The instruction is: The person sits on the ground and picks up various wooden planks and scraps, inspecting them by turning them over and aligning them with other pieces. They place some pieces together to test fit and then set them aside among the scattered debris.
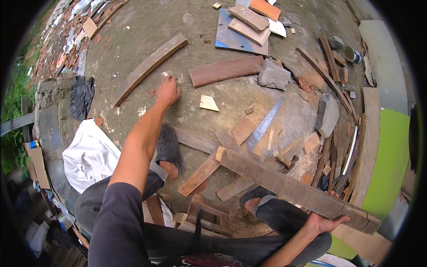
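My right hand (pixel 321 223) grips a long plank (pixel 298 189) near its end at the lower right of the frame; the plank slants up toward the centre. My left hand (pixel 169 91) reaches out left of upper centre, palm down, fingers slightly bent; I can't tell whether they pinch anything. It is between a wooden beam (pixel 149 70) and a reddish board (pixel 227 71). Right of centre lie a saw (pixel 267 122) and a hammer (pixel 282 158).
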Demonstrator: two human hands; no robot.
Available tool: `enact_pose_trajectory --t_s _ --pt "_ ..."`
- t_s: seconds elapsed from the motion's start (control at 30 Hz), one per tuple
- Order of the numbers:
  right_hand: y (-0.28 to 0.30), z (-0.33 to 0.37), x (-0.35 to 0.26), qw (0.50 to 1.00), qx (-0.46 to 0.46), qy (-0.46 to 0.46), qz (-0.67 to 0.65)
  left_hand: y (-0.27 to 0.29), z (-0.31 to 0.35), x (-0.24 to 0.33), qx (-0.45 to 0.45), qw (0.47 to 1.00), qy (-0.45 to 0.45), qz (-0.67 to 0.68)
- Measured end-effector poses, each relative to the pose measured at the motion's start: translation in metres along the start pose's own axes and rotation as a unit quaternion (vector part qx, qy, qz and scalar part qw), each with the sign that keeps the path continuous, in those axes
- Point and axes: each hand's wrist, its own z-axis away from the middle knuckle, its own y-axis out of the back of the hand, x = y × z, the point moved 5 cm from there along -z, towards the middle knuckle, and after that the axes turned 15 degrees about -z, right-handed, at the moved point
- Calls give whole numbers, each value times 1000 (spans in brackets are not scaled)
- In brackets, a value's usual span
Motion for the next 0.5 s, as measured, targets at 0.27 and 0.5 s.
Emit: enact_pose_trajectory --t_s 0.27,0.5 --pt "-2 -6 1 999 -6 9 42 15 -100 -86 -52 983 172 37" --pt "-11 -1 19 998 -1 -17 67 -3 -102 -120 -68 988 132 -44"
